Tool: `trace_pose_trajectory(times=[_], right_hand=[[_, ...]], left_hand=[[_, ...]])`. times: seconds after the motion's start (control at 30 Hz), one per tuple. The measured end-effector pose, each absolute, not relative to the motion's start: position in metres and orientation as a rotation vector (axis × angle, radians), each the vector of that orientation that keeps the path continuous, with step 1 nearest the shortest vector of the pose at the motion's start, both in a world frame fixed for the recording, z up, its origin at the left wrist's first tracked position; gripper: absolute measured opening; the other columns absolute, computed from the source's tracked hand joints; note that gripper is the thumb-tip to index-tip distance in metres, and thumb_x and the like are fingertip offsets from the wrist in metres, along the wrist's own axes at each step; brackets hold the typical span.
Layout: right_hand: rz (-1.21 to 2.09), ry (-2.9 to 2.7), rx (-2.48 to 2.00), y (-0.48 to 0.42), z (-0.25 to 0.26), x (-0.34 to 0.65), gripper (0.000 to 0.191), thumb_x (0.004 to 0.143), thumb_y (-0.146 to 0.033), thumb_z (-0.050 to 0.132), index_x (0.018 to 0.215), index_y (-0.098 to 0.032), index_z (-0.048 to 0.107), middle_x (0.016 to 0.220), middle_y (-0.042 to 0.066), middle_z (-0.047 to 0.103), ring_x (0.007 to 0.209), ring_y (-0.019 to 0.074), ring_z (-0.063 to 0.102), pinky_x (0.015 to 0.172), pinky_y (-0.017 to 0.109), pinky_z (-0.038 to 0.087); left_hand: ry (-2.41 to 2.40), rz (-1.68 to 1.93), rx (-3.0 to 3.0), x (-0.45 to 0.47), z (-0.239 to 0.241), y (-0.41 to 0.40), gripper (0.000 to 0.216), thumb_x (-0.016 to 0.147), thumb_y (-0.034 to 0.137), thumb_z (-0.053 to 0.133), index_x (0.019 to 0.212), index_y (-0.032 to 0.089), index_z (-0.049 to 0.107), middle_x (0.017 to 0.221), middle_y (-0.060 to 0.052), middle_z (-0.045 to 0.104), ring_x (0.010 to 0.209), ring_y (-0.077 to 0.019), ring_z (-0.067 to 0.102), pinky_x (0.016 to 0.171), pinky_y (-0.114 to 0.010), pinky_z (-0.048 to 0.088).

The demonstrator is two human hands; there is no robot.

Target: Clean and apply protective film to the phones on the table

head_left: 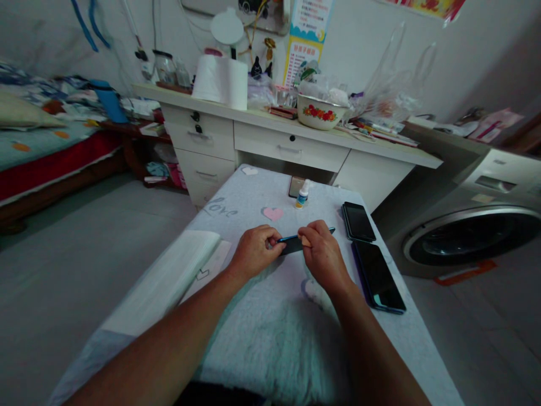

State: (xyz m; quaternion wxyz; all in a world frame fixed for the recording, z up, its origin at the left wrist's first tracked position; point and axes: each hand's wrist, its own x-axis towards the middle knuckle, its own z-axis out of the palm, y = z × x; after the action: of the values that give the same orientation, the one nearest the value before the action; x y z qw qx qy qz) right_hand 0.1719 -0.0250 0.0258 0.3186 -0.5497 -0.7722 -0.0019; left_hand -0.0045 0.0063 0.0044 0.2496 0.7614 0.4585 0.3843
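A dark smartphone (291, 246) with a blue edge is tilted up above the cloth-covered table, between my two hands. My left hand (256, 248) pinches its left end between thumb and fingers. The fingers of my right hand (324, 251) are closed around a small peach-coloured piece (305, 241), which sits against the phone's upper edge. What that piece is made of I cannot make out. Part of the phone is hidden behind my right hand, and its far corner shows past the knuckles. Beyond my hands stands a small white-capped spray bottle (301, 195) with a blue and yellow label.
Two dark phones (358, 221) and a larger dark device (378, 276) lie along the table's right side. Another phone (296, 186) lies behind the bottle. White folded paper (169, 287) covers the left edge. A white desk (291, 148) stands behind, a washing machine (477, 214) at right.
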Motion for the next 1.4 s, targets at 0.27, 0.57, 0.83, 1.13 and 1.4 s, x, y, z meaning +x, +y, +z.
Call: trace_pose_trajectory(times=[0.27,0.57,0.83,1.13,1.4], right_hand=[[-0.100,-1.959,-1.560,-0.016,0.028,0.201,0.023,0.083,-0.011,0.047,0.089,-0.016,0.068,0.089,0.007,0.055,0.076,0.0166,0.054,0.072,0.029,0.043],[-0.219,-1.870,-1.614,-0.009,0.025,0.223,0.023,0.080,-0.010,0.047,0.083,-0.015,0.069,0.086,0.008,0.055,0.075,0.0174,0.054,0.073,0.030,0.044],[-0.247,-1.773,-1.677,-0.006,0.023,0.230,0.023,0.078,-0.011,0.047,0.082,-0.015,0.069,0.085,0.008,0.055,0.075,0.0180,0.054,0.075,0.030,0.044],[-0.222,-1.751,-1.675,-0.008,0.023,0.221,0.023,0.079,-0.011,0.047,0.084,-0.015,0.069,0.084,0.008,0.055,0.074,0.0182,0.054,0.073,0.031,0.045],[-0.155,-1.854,-1.617,-0.016,0.026,0.198,0.024,0.080,-0.009,0.047,0.089,-0.015,0.068,0.087,0.009,0.055,0.078,0.0194,0.055,0.074,0.032,0.045]], left_hand=[[1.243,1.050,2.065,-0.006,0.004,0.007,0.005,0.071,0.018,0.067,0.068,0.015,0.066,0.065,0.002,0.057,0.058,-0.0078,0.047,0.056,-0.020,0.035],[1.230,1.059,2.064,-0.007,0.003,0.007,0.005,0.071,0.019,0.066,0.068,0.015,0.066,0.064,0.002,0.057,0.058,-0.0079,0.048,0.057,-0.021,0.035],[1.240,1.060,2.070,-0.007,0.004,0.007,0.004,0.071,0.018,0.066,0.067,0.016,0.066,0.064,0.002,0.057,0.058,-0.0078,0.047,0.056,-0.020,0.035],[1.237,1.057,2.067,-0.007,0.004,0.006,0.004,0.072,0.018,0.065,0.069,0.016,0.066,0.064,0.002,0.056,0.058,-0.0078,0.047,0.056,-0.020,0.035],[1.240,1.044,2.073,-0.007,0.003,0.007,0.006,0.073,0.020,0.065,0.069,0.016,0.065,0.065,0.002,0.056,0.058,-0.0079,0.047,0.056,-0.021,0.034]])
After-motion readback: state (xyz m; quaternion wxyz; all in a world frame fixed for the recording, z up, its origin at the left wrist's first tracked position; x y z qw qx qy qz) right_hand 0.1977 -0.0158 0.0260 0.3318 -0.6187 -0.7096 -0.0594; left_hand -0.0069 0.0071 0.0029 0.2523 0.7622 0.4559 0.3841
